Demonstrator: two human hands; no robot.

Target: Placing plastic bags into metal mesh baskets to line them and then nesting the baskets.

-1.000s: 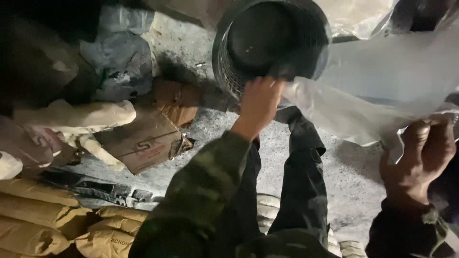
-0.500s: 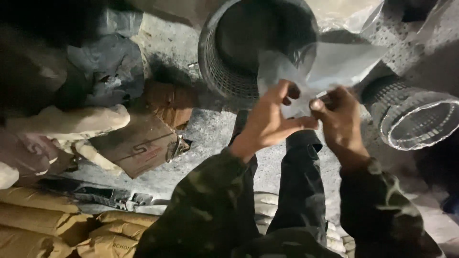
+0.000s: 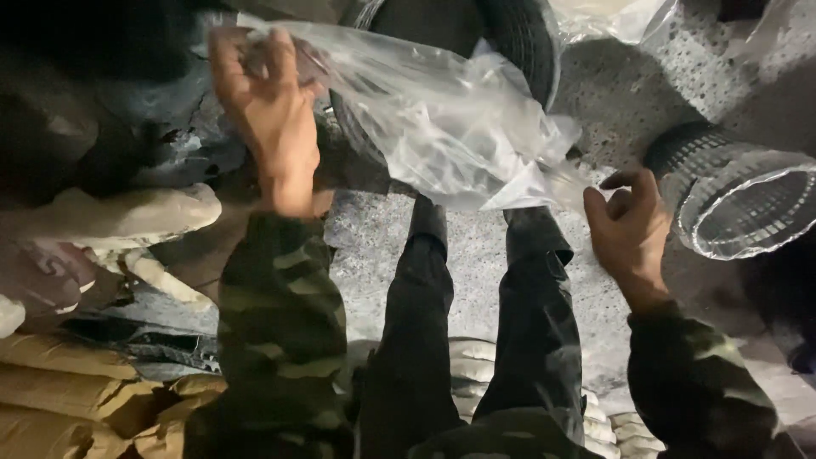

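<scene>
We are looking down at a rough grey concrete floor (image 3: 476, 255), dimly lit and crowded. A dark mesh basket (image 3: 510, 42) lies on its side at the top of the view, and a second mesh basket (image 3: 739, 200), paler at its rim, lies at the right. Tan sacks (image 3: 68, 399) are piled at the lower left, with pale bundles (image 3: 110, 221) above them. Our dark trouser legs (image 3: 476, 340) run down the middle.

Our left hand (image 3: 268, 110) is raised at the upper left, its fingers clamped on an edge of a clear plastic bag (image 3: 442, 127). The bag stretches across in front of the dark basket down to our right hand (image 3: 629, 229), whose thumb and curled fingers pinch its lower corner.

Half a second ago both hands met close together at the centre on the bunched bag; now they have drawn well apart and the bag is spread out between them.
</scene>
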